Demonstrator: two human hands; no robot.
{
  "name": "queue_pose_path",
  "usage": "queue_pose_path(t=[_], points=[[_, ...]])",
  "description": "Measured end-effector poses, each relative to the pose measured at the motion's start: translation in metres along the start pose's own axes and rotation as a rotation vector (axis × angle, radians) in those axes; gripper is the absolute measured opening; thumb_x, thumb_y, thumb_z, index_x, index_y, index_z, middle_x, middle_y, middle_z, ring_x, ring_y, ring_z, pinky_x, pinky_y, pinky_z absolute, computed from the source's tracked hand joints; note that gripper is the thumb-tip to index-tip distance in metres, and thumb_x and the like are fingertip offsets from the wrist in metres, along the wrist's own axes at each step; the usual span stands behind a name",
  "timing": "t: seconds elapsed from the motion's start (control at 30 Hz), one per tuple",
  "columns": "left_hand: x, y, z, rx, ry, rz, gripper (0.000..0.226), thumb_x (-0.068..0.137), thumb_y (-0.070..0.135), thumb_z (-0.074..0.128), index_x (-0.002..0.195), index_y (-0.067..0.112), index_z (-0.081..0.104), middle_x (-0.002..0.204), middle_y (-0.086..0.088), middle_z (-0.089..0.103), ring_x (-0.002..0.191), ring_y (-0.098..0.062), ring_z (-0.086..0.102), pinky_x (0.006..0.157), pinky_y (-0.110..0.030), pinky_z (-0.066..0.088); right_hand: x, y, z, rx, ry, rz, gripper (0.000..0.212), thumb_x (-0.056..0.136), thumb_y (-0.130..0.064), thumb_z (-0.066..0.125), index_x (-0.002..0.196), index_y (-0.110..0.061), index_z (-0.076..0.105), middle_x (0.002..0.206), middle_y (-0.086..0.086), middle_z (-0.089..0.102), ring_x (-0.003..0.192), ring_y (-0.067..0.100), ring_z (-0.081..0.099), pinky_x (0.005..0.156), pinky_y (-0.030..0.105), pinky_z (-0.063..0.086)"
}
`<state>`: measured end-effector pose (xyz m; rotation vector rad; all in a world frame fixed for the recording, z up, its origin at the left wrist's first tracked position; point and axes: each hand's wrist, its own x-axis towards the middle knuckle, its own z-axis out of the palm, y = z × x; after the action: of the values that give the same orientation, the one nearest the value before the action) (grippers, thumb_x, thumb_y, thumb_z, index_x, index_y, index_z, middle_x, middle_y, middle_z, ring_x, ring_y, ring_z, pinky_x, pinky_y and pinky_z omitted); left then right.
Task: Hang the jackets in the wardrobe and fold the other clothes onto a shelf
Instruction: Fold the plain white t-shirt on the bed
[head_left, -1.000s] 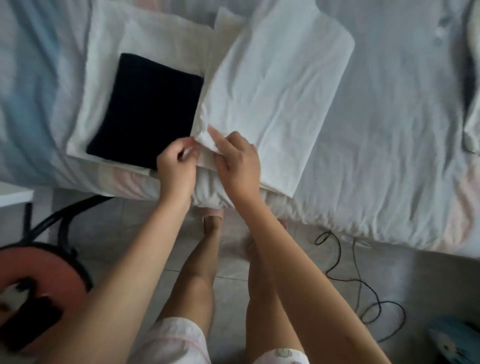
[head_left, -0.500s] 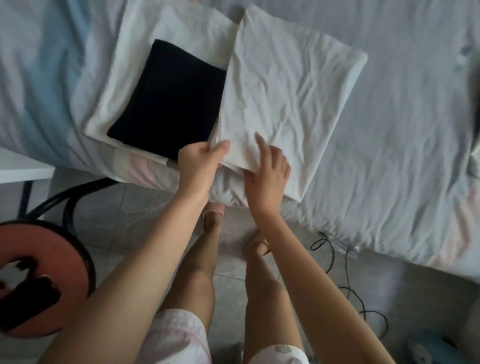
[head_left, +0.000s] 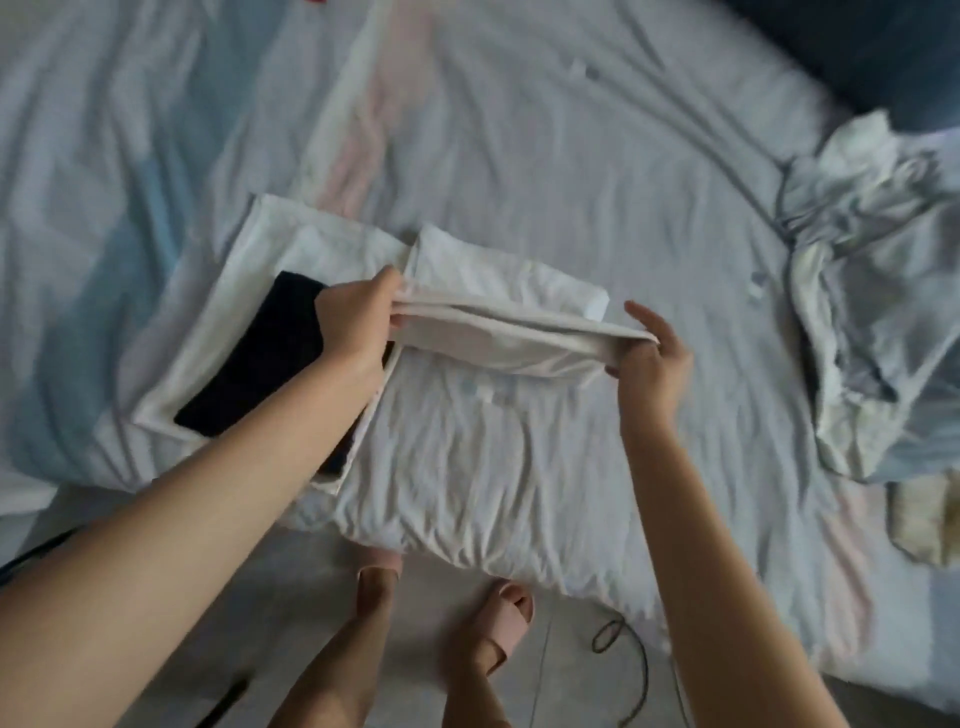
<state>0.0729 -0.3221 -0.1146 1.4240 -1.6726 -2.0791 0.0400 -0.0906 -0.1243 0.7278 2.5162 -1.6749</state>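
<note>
I read no text, label, brand, number or sign on any surface in this view.

Both my bare arms reach forward, hands level and apart. My left hand pinches one end of the white garment, thumb on top. My right hand pinches the other end, one finger lifted straight.

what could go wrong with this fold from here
1. The left hand and right hand only pinch the white garment by its lifted edge. It sags between them, so layers may slip and the fold could land crooked.
2. The left forearm crosses the black folded garment beside it and could drag that stack askew.
</note>
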Motion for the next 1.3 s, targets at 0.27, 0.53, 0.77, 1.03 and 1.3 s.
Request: queue_pose_path(t=[0.27, 0.53, 0.77, 1.03, 1.3], points=[[0.005, 0.202, 0.117, -0.186, -0.176, 0.47, 0.031, 0.072, 0.016, 0.063, 0.041, 0.015, 0.059, 0.049, 0.005, 0.056, 0.058, -0.013, 0.059, 0.062, -0.03, 0.052, 0.089, -0.18, -0.044, 0.186, 0.099, -0.436, 0.059, 0.07, 0.001, 0.032, 0.113, -0.017, 0.067, 0.103, -0.01, 0.065, 0.094, -0.006, 0.059, 0.092, 0.021, 0.047], [0.02, 0.123, 0.106, -0.083, -0.137, 0.377, 0.024, 0.072, 0.006, 0.066, 0.051, 0.015, 0.06, 0.045, 0.009, 0.055, 0.051, -0.008, 0.054, 0.053, -0.023, 0.046, 0.063, -0.084, -0.05, -0.063, 0.158, -0.435, 0.073, 0.076, -0.004, 0.037, 0.137, -0.045, 0.044, 0.083, -0.018, 0.067, 0.07, 0.002, 0.059, 0.07, 0.036, 0.052], [0.038, -0.083, 0.017, 0.292, 0.019, -0.069, 0.017, 0.075, 0.012, 0.068, 0.064, 0.008, 0.056, 0.068, -0.006, 0.053, 0.064, -0.017, 0.05, 0.062, -0.031, 0.04, -0.022, 0.12, -0.045, -0.761, -0.332, -0.217, 0.073, 0.086, -0.014, 0.036, 0.139, -0.058, 0.011, 0.093, 0.012, 0.066, 0.073, 0.032, 0.058, 0.059, 0.031, 0.036], [-0.02, -0.184, -0.071, 0.413, 0.149, -0.08, 0.03, 0.083, 0.017, 0.062, 0.074, -0.011, 0.056, 0.068, -0.013, 0.047, 0.066, -0.02, 0.042, 0.059, -0.031, 0.031, -0.124, 0.193, -0.043, -0.517, -0.259, -0.066, 0.07, 0.077, -0.011, 0.033, 0.141, -0.04, 0.041, 0.095, -0.002, 0.042, 0.082, 0.02, 0.045, 0.068, 0.039, 0.043], [-0.045, -0.189, -0.078, 0.37, 0.194, -0.15, 0.016, 0.074, 0.017, 0.056, 0.059, 0.011, 0.052, 0.063, -0.01, 0.049, 0.063, -0.018, 0.044, 0.06, -0.029, 0.034, -0.108, 0.172, -0.037, -0.714, 0.006, -0.126, 0.04, 0.08, -0.023, 0.04, 0.115, -0.02, 0.061, 0.133, 0.005, 0.043, 0.124, 0.028, 0.038, 0.105, 0.042, 0.022]])
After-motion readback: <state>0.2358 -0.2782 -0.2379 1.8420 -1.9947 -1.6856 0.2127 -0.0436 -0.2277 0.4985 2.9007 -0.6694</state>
